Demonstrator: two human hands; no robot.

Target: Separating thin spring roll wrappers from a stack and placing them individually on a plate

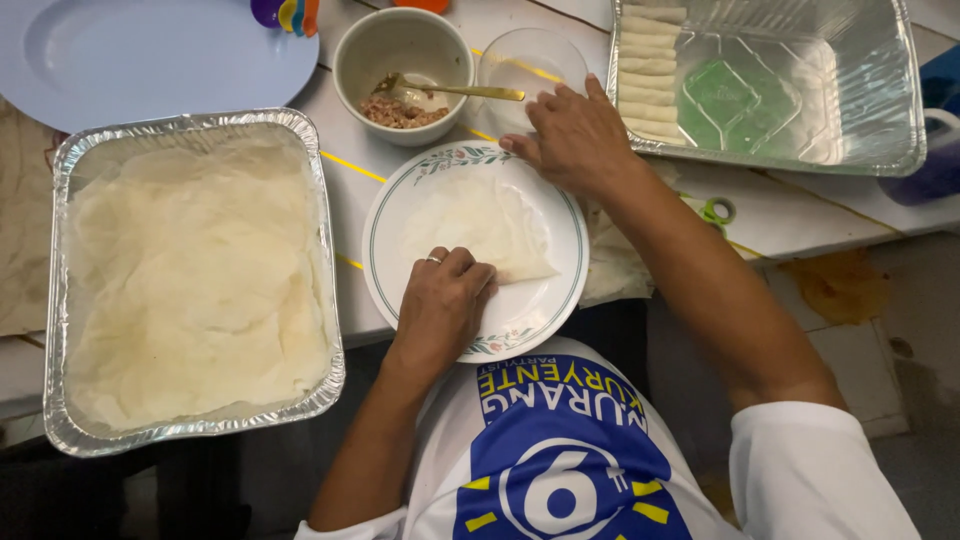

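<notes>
Wrapper (480, 225) under both flattened hands (510, 220)

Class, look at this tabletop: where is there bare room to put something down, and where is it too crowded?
Free: the empty blue plate at top left, and the right part of the foil tray beside its row of rolls. Crowded: between bowl, glass dish and the wrapper plate, where both hands work.

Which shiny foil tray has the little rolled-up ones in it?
The foil tray at the top right: a row of rolled wrappers lines its left side. The other foil tray, on the left, holds only flat wrapper sheets.
</notes>
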